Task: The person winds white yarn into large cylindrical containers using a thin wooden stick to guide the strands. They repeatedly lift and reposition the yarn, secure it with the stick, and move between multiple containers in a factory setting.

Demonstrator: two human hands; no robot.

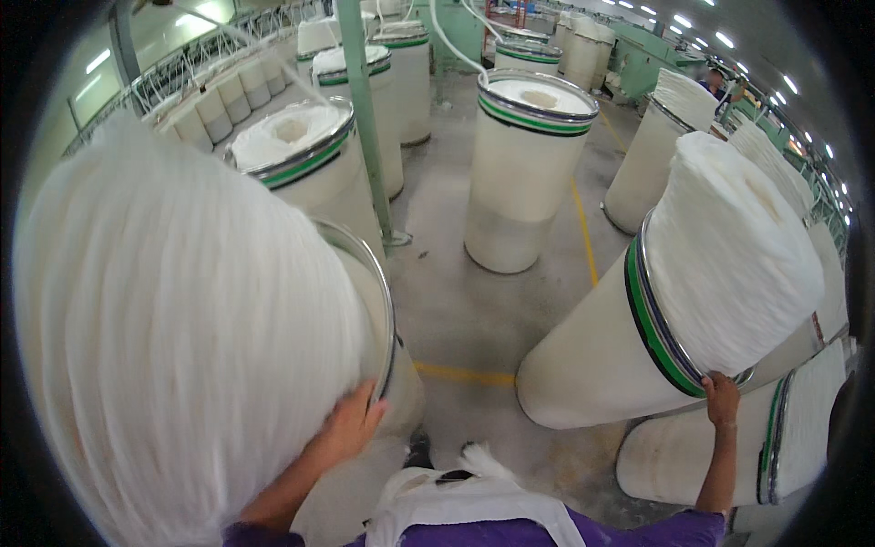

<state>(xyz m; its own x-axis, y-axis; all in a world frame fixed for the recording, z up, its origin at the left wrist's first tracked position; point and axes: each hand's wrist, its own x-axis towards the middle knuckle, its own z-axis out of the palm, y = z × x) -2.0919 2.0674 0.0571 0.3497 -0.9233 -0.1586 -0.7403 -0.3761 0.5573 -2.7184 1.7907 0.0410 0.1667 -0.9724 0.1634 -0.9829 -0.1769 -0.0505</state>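
Note:
On the left stands a tall cream can (401, 374) with a metal rim, heaped high with white cotton sliver (182, 328) that bulges over its edge. My left hand (351, 427) grips this can's rim, its fingers partly hidden between rim and sliver. To the right, another cream can (602, 342) with green and black bands appears tilted, a tall stack of white sliver (729, 264) rising out of it. My right hand (722, 398) is closed around the near side of that can's rim. The two cans are apart, one at each side of me.
Ahead stands a banded can (519, 182) with sliver drawn upward from it. A green post (363, 118) rises beside more cans at the left. Another full can (702, 447) is close at the lower right. Yellow lines (583, 232) mark the grey floor. A person (715, 82) is far right.

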